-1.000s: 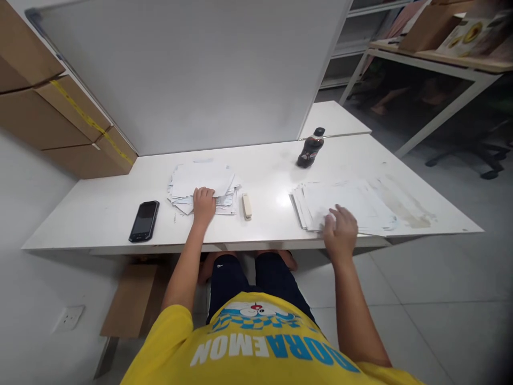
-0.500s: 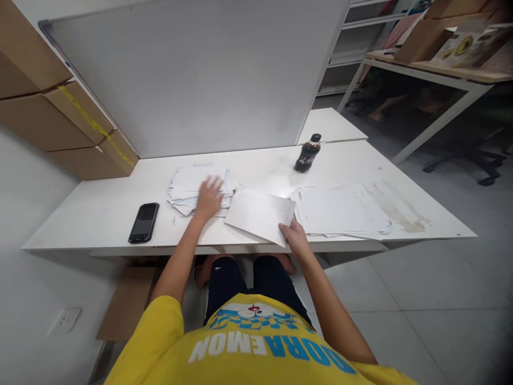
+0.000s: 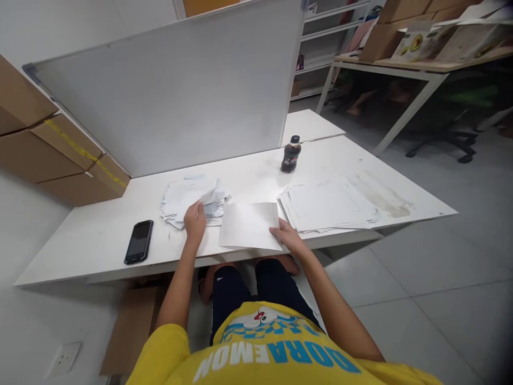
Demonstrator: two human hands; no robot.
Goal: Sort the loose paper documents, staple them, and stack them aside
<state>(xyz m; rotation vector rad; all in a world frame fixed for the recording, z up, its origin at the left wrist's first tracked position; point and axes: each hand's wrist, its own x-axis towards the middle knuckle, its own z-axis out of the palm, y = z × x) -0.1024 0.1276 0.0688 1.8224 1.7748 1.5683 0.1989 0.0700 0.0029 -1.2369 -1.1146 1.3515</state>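
Observation:
My left hand (image 3: 195, 220) is closed over the front of a messy pile of papers (image 3: 182, 195), pinching a small paper slip (image 3: 209, 195) whose far end lifts off the pile. My right hand (image 3: 289, 236) grips the right edge of a white paper sheet (image 3: 249, 227), thumb on top and fingers beneath. That sheet lies nearly flat at the table's front edge, between the messy pile and a wider stack of white paper (image 3: 328, 206) on the right.
A black phone (image 3: 139, 241) lies at the left, and a cola bottle (image 3: 290, 154) stands behind the papers. A whiteboard (image 3: 172, 91) rises along the white table's (image 3: 104, 235) back edge. Cardboard boxes (image 3: 60, 176) are stacked at the left. Behind at right is another table (image 3: 401, 67).
My left hand has gone from spread over the pile to closed on a paper slip. The sheet in my right hand has turned and shifted slightly. The camera view has shifted too.

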